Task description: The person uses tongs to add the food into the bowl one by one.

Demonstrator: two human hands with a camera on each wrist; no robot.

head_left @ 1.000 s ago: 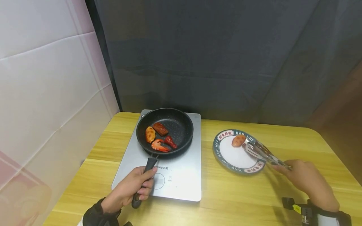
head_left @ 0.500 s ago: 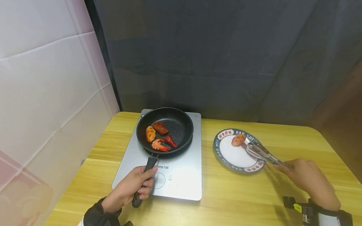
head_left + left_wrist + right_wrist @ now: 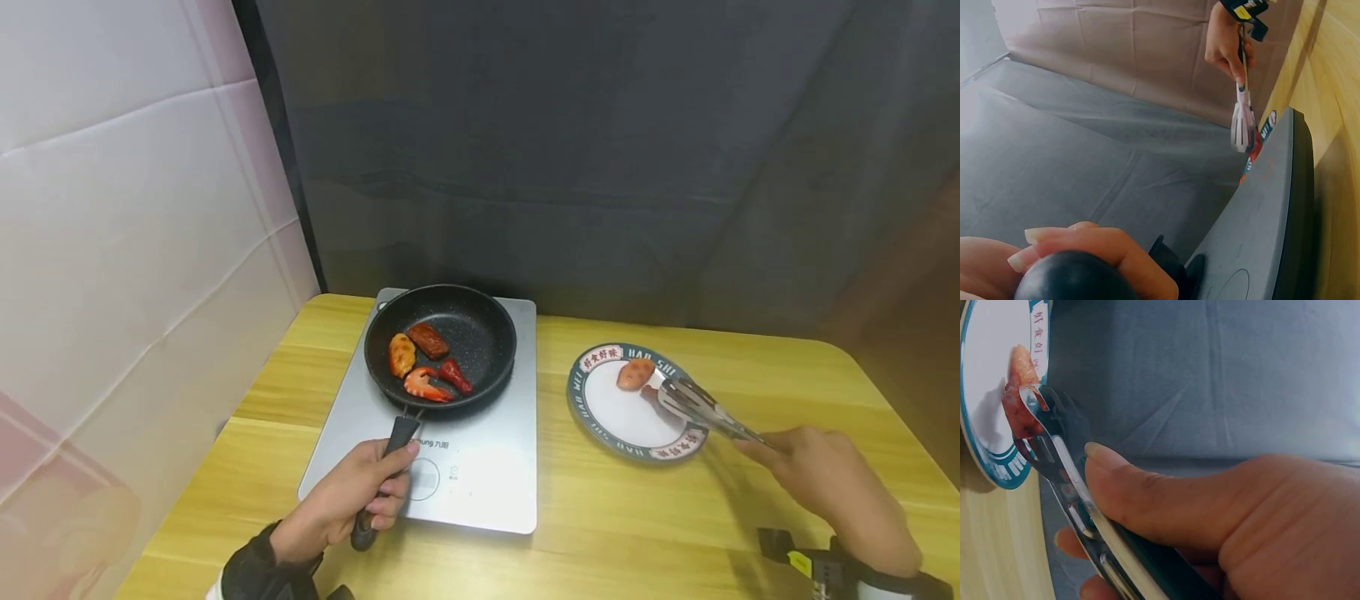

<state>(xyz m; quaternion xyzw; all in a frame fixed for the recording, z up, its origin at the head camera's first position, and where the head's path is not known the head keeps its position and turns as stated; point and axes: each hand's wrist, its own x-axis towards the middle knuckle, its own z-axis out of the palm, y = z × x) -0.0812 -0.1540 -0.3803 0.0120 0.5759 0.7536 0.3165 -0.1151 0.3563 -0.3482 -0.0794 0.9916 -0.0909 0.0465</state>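
My left hand [image 3: 360, 493] grips the black handle [image 3: 395, 437] of a dark frying pan [image 3: 480, 333]. The pan sits on a silver induction cooker [image 3: 480, 483] and holds a chicken wing [image 3: 401, 355], a brown slab [image 3: 428, 340], a shrimp [image 3: 423, 385] and a red drumstick [image 3: 454, 376]. My right hand [image 3: 813, 475] holds metal tongs [image 3: 701, 407] with the thumb along the upper arm. The tong tips lie over a white plate with a teal rim [image 3: 600, 421], just right of an orange food piece [image 3: 635, 373]. A dark red bit [image 3: 1019, 415] shows at the tong tips; whether it is clamped is unclear.
Everything stands on a yellow wooden table [image 3: 637, 517]. A dark curtain [image 3: 600, 167] hangs behind it, and a pale wall panel [image 3: 135, 250] closes the left side. The table's right corner is rounded, with floor beyond it.
The tong arms have closed together somewhat and drawn back slightly from the orange piece. The left hand and the pan have stayed in place.
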